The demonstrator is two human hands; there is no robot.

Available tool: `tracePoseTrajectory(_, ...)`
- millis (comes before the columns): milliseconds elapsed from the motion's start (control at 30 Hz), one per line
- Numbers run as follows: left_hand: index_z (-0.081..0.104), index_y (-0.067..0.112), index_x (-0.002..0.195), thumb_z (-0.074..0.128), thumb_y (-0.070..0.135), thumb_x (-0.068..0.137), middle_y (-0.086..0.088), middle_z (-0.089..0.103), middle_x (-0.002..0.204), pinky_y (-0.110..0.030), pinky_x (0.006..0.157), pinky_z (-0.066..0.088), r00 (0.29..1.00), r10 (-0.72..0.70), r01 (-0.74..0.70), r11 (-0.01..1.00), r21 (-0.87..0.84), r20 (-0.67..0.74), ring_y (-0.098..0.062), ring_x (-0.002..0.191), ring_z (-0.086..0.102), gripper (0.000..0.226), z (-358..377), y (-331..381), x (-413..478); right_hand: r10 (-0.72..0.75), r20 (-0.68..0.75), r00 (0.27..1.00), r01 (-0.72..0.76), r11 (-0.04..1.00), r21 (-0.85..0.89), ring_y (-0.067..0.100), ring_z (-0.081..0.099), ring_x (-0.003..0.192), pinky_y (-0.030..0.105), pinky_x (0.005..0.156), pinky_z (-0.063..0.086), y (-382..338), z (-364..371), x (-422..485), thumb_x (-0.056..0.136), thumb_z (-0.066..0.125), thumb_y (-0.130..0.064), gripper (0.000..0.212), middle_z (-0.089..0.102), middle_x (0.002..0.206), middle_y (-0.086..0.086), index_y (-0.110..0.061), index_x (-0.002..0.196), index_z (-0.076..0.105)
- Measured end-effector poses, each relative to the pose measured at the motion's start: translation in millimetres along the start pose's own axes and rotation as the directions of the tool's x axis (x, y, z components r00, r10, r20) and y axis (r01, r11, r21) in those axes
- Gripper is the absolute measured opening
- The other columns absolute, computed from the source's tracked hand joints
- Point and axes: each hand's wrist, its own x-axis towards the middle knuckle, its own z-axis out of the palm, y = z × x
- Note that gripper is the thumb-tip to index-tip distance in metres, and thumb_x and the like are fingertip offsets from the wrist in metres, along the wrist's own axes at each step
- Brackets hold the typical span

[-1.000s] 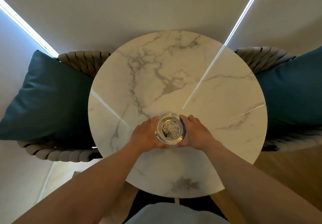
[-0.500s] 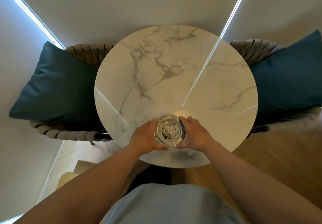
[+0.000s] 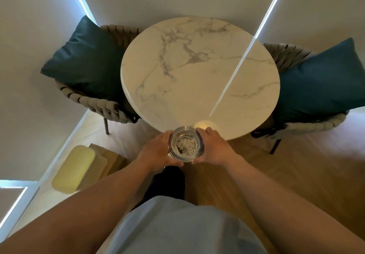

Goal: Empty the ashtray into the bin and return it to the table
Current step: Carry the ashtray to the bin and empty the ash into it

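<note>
Glass ashtray (image 3: 186,144) of ash, unlabelled, clamped between left hand (image 3: 158,151) and right hand (image 3: 214,147) at marble table (image 3: 199,72) edge

you have lifted the ashtray (image 3: 186,144) off the table (image 3: 199,72) and pulled it back, so now it is at the near edge, mostly over the floor. your left hand (image 3: 158,152) and right hand (image 3: 214,147) came back with it, still gripping its sides.

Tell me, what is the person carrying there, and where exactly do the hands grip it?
A round glass ashtray with ash inside, held by its outer rim: left hand on its left side, right hand on its right.
</note>
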Motion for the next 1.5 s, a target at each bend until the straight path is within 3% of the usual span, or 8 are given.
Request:
tracePoseTrajectory(233, 0.032, 0.033, 0.142, 0.086, 0.065, 0.049, 0.011, 0.054, 0.137, -0.04, 0.101, 0.049, 0.994, -0.061, 0.056, 0.997, -0.05, -0.094, -0.013, 0.121, 0.054, 0.112, 2, 1, -71, -0.102, 0.042, 0.994, 0.104, 0.994, -0.039, 0.023, 0.043, 0.115, 0.04, 0.097, 0.044, -30, 16, -28, 0.051, 0.087, -0.06, 0.117, 0.045, 0.126, 0.003, -0.023, 0.144, 0.027)
tracePoseTrajectory(467, 0.034, 0.027, 0.145, 0.089, 0.061, 0.053, 0.007, 0.056, 0.134, -0.042, 0.101, 0.049, 0.952, -0.214, 0.196, 0.975, -0.104, -0.217, -0.015, 0.118, 0.055, 0.112, -9, -33, -129, -0.254, 0.106, 0.961, 0.264, 0.96, -0.091, 0.025, 0.041, 0.127, 0.041, 0.106, 0.042, -89, 37, -8, 0.052, 0.086, -0.06, 0.119, 0.044, 0.134, 0.003, -0.021, 0.146, 0.026)
tracePoseTrajectory(533, 0.036, 0.026, 0.142, 0.088, 0.061, 0.051, 0.007, 0.057, 0.131, -0.042, 0.1, 0.049, 0.864, -0.381, 0.32, 0.92, -0.225, -0.331, -0.014, 0.117, 0.056, 0.111, -23, -83, -180, -0.399, 0.231, 0.887, 0.436, 0.889, -0.14, 0.024, 0.041, 0.126, 0.039, 0.104, 0.041, -160, 67, 20, 0.053, 0.086, -0.06, 0.118, 0.043, 0.133, 0.003, -0.022, 0.145, 0.025)
tracePoseTrajectory(800, 0.039, 0.028, 0.14, 0.088, 0.061, 0.048, 0.01, 0.058, 0.128, -0.039, 0.096, 0.05, 0.824, -0.456, 0.372, 0.883, -0.287, -0.336, -0.013, 0.115, 0.056, 0.11, -26, -113, -207, -0.459, 0.266, 0.847, 0.51, 0.844, -0.168, 0.022, 0.04, 0.126, 0.038, 0.104, 0.043, -200, 92, 40, 0.056, 0.087, -0.056, 0.111, 0.043, 0.134, 0.0, -0.025, 0.143, 0.026)
tracePoseTrajectory(933, 0.037, 0.032, 0.139, 0.086, 0.065, 0.045, 0.012, 0.057, 0.129, -0.038, 0.095, 0.05, 0.755, -0.552, 0.437, 0.826, -0.357, -0.354, -0.012, 0.114, 0.056, 0.112, -37, -150, -231, -0.5, 0.368, 0.784, 0.584, 0.795, -0.163, 0.02, 0.041, 0.126, 0.04, 0.103, 0.044, -251, 111, 64, 0.056, 0.086, -0.058, 0.106, 0.046, 0.136, -0.001, -0.027, 0.14, 0.03)
tracePoseTrajectory(1067, 0.036, 0.036, 0.136, 0.083, 0.07, 0.043, 0.012, 0.058, 0.127, -0.036, 0.093, 0.05, 0.708, -0.599, 0.468, 0.794, -0.388, -0.373, -0.013, 0.112, 0.057, 0.109, -51, -184, -247, -0.509, 0.417, 0.753, 0.615, 0.77, -0.169, 0.018, 0.048, 0.118, 0.036, 0.096, 0.047, -294, 129, 87, 0.051, 0.086, -0.061, 0.107, 0.05, 0.131, -0.004, -0.03, 0.138, 0.032)
tracePoseTrajectory(1233, 0.036, 0.03, 0.135, 0.085, 0.067, 0.045, 0.005, 0.058, 0.125, -0.04, 0.091, 0.052, 0.68, -0.639, 0.523, 0.767, -0.372, -0.36, -0.018, 0.108, 0.06, 0.109, -68, -218, -259, -0.505, 0.458, 0.732, 0.628, 0.76, -0.167, 0.019, 0.05, 0.117, 0.042, 0.095, 0.05, -333, 146, 107, 0.048, 0.085, -0.064, 0.112, 0.05, 0.128, -0.005, -0.032, 0.14, 0.029)
tracePoseTrajectory(1500, 0.036, 0.028, 0.139, 0.084, 0.071, 0.045, 0.004, 0.058, 0.126, -0.041, 0.091, 0.052, 0.632, -0.697, 0.573, 0.715, -0.401, -0.34, -0.02, 0.108, 0.061, 0.114, -80, -252, -262, -0.53, 0.523, 0.668, 0.661, 0.745, -0.09, 0.015, 0.05, 0.105, 0.034, 0.085, 0.049, -366, 164, 139, 0.046, 0.085, -0.062, 0.1, 0.051, 0.114, -0.01, -0.038, 0.128, 0.035)
